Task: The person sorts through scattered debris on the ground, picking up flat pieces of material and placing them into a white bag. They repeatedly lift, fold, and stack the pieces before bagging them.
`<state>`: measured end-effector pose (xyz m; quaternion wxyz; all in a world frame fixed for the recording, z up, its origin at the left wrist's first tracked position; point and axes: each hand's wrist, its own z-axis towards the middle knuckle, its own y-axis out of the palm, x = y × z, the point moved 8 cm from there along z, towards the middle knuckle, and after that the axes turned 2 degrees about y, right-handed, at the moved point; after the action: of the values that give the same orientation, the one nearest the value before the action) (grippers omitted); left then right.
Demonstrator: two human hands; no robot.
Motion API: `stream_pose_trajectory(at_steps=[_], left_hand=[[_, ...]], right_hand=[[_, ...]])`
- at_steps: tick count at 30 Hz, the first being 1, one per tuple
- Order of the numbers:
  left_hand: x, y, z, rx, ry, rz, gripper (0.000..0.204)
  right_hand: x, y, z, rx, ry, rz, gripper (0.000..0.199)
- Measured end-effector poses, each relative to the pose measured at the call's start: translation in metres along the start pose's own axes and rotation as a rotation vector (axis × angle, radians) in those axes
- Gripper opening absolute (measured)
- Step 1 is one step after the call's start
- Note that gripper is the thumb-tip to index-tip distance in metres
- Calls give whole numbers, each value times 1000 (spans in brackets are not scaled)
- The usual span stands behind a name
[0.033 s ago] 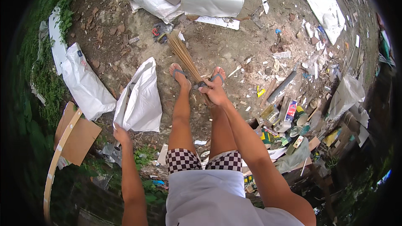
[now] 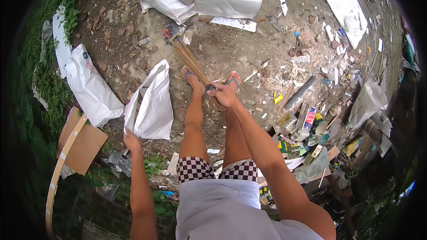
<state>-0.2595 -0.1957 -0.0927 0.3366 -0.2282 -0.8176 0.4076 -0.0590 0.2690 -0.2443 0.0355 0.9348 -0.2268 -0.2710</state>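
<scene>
From head height, a wide fisheye view looks down on the left hand (image 2: 132, 141) and right hand (image 2: 226, 95).

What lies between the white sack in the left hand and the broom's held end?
In the head view, ground and the lower left leg lie between the white sack and the broom.
</scene>
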Motion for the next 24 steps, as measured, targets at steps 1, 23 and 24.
stream_pose_trajectory(at_steps=[1,23,24], left_hand=[[-17,-13,34,3,201,243,57],[138,188,44,-642,492,623,63],[126,186,47,-617,471,588,67]], right_hand=[[-16,26,12,-109,36,-5,56],[51,-228,-80,719,239,241,11],[59,-237,-73,822,220,276,12]])
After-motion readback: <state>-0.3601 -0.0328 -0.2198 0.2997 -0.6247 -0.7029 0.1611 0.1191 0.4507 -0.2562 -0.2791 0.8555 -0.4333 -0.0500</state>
